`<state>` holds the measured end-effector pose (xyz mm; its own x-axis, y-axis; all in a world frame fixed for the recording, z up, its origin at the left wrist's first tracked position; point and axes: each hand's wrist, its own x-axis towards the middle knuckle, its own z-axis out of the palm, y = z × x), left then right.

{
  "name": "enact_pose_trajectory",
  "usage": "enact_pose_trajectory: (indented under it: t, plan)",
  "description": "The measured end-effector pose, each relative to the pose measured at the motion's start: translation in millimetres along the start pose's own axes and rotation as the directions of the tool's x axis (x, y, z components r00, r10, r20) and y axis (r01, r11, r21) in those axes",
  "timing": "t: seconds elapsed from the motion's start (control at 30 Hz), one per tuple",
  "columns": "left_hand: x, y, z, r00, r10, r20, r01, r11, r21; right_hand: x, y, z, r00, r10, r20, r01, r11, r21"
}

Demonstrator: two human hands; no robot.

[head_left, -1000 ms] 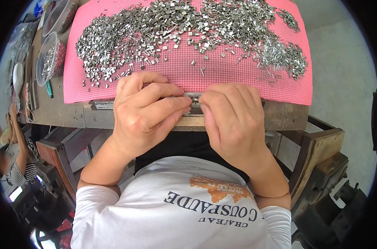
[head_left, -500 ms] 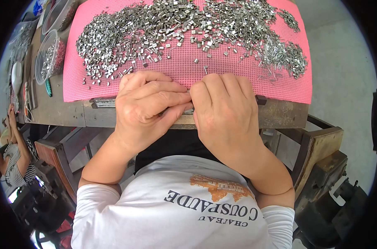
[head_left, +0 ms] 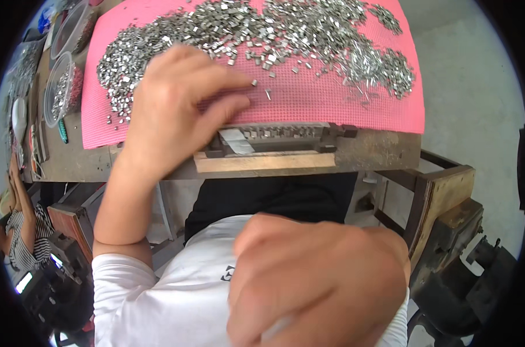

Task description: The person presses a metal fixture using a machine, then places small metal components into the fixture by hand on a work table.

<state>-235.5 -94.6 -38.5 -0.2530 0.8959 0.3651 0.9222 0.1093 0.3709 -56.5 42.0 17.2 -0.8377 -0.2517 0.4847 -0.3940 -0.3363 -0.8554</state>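
My left hand (head_left: pixel 184 104) reaches over the pink mesh mat (head_left: pixel 216 110), thumb and index finger apart. Its index fingertip is right beside a small square metal piece (head_left: pixel 254 83); I cannot tell whether they touch. At the table's near edge sits a dark metal jig (head_left: pixel 291 141) with a row of small metal pieces (head_left: pixel 280 132) along it. A strip of grey tape (head_left: pixel 236 141) crosses the jig near its left end. Close in front of my body, my right hand (head_left: pixel 320 277) is large and blurred by motion, so its fingers are unclear.
A wide heap of small metal pieces (head_left: pixel 309 34) covers the mat's far side. Clear plastic tubs (head_left: pixel 54 95) stand at the left. A wooden strip (head_left: pixel 268 163) lies along the table edge before the jig. Another person (head_left: pixel 22 225) sits at the far left.
Both hands were together over the jig. The left has moved away toward the far left over the mat. The right has drawn back toward my body, leaving the jig uncovered.
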Motion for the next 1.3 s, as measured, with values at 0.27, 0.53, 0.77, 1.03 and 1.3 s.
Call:
enact_pose_trajectory:
  t: [0.27,0.53,0.77,1.03,1.3]
  plan:
    - [31.9,1.9,30.9,0.999,0.016,0.046,-0.016,1.0,0.005,-18.7,11.0,14.4,0.997,0.009,-0.073,0.051,0.635,0.771]
    - [37.0,5.3,44.7,1.0,0.017,-0.017,-0.016,0.998,0.061,-17.9,18.1,19.7,0.992,0.002,0.128,-0.115,0.448,0.887]
    - [31.4,2.2,24.5,0.996,0.007,0.092,-0.003,0.999,-0.053,-10.8,33.7,33.9,0.997,0.033,0.064,-0.062,0.845,0.532]
    - [14.0,-11.9,10.7,0.997,0.0,-0.072,-0.002,1.0,-0.027,-0.8,17.0,20.7,0.991,0.016,0.132,-0.052,0.96,0.274]
    - [-2.1,-32.2,-3.5,0.996,0.04,-0.079,-0.047,0.995,-0.087,12.1,33.6,-19.0,0.852,0.046,-0.521,-0.425,0.641,-0.639]
